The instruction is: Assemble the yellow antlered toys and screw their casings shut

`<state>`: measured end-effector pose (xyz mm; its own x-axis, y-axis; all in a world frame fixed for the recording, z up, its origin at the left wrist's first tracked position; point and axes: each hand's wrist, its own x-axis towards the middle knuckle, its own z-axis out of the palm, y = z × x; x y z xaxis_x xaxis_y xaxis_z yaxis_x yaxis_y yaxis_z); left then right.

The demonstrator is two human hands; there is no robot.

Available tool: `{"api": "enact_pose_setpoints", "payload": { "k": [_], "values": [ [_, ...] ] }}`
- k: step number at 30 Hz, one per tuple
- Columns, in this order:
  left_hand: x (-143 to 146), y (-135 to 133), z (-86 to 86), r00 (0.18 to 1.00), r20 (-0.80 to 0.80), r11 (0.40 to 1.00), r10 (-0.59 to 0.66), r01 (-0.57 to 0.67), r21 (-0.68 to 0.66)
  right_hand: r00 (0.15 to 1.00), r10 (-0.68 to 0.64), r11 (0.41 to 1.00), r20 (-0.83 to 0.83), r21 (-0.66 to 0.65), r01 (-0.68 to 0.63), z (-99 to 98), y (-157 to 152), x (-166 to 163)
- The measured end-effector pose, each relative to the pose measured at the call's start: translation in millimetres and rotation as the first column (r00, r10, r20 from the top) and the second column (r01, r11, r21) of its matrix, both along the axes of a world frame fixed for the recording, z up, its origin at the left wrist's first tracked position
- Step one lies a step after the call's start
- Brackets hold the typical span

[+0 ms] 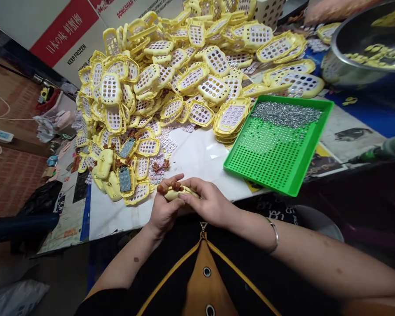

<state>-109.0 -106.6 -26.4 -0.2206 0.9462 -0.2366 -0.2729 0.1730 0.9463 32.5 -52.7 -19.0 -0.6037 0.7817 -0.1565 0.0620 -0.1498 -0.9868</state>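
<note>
My left and right fingers point(191, 201) clamp a rounded pale-yellow plastic shell point(173, 195) with brown branching antlers point(176, 185). Probably press-fitting, I next need even pressure.

A heap of casings point(213, 87) took up the left and far side of the tabletop point(197, 153). Before it, at the near edge, a single casing point(173, 194) lay between the left fingers point(175, 204) and the right fingers point(190, 200), an antler piece point(160, 166) just beyond. To their right was a tray point(270, 164), small parts point(283, 114) bunched in its far end; behind that, farther right, a bowl point(344, 72) held small pieces point(380, 55).
</note>
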Motion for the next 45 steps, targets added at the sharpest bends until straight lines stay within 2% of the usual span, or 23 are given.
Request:
{"api": "enact_pose_setpoints", "payload": {
  "k": [3,5,7,10,12,16,19,21,23,26,29,32,34,36,39,42,45],
  "values": [
    [-0.3,-0.9,-1.5,1.0,-0.004,1.0,-0.006,0.006,0.03,0.997,0.058,0.997,0.048,0.049,-0.061,0.8,2.6,4.9],
    [-2.0,-0.8,-0.4,0.999,-0.003,0.998,-0.052,0.052,0.036,0.997,0.069,0.996,0.032,0.055,-0.07,0.6,2.5,7.5],
    [-4.2,-0.3,1.7,0.994,0.006,0.994,-0.11,0.11,0.004,0.998,0.058,0.994,0.007,0.089,-0.059,-1.1,0.4,9.2],
    [-5.8,0.2,5.4,0.986,0.018,0.983,-0.167,0.168,-0.071,0.998,0.023,0.976,-0.067,0.218,-0.008,-6.0,-4.7,9.9],
    [-5.3,0.3,8.3,0.984,0.011,0.978,-0.18,0.18,-0.103,0.993,-0.004,0.947,-0.119,0.319,0.042,-8.9,-8.3,9.4],
    [-6.3,2.0,17.5,0.985,-0.042,0.984,-0.168,0.165,-0.063,0.981,-0.066,0.845,-0.184,0.512,0.153,-7.3,-12.1,8.0],
    [-12.3,4.7,24.8,0.962,-0.139,0.972,-0.236,0.232,-0.041,0.981,-0.038,0.785,-0.191,0.601,0.147,-1.1,-9.3,8.4],
    [-16.5,5.9,26.9,0.949,-0.225,0.973,-0.222,0.229,0.007,0.987,-0.005,0.777,-0.16,0.621,0.105,2.3,-5.0,9.4],
    [-18.7,6.6,26.8,0.942,-0.293,0.982,-0.164,0.183,0.039,0.991,0.025,0.798,-0.133,0.6,0.06,3.8,-0.7,10.3],
    [-17.8,7.8,24.8,0.938,-0.321,0.99,-0.132,0.141,0.005,0.991,0.031,0.804,-0.133,0.593,0.054,1.9,2.4,10.2],
    [-15.9,10.5,20.1,0.942,-0.299,0.987,-0.152,0.159,-0.003,0.989,-0.009,0.755,-0.151,0.647,0.106,-2.7,3.0,7.9],
    [-16.5,13.8,11.7,0.955,-0.243,0.985,-0.172,0.169,-0.033,0.994,-0.02,0.767,-0.105,0.636,0.083,-5.9,8.1,5.9],
    [-18.2,15.9,6.6,0.981,-0.147,0.991,-0.128,0.119,-0.063,0.998,-0.022,0.778,-0.053,0.626,0.05,-5.5,14.9,6.7],
    [-20.7,17.7,4.0,0.996,-0.069,0.995,-0.065,0.059,-0.083,0.996,-0.085,0.753,-0.034,0.652,0.087,-3.4,22.0,9.3],
    [-24.2,19.8,4.6,0.994,-0.095,0.998,-0.047,0.044,-0.039,0.988,-0.144,0.71,-0.053,0.69,0.141,-0.5,28.0,13.6],
    [-25.4,20.7,5.2,0.985,-0.15,0.994,-0.084,0.092,0.049,0.995,-0.077,0.768,-0.057,0.633,0.096,-1.8,26.6,13.3],
    [-24.7,20.2,3.0,0.974,-0.2,0.987,-0.108,0.129,0.094,0.995,-0.039,0.891,-0.09,0.448,0.076,-7.0,21.7,8.2]
  ]
}}
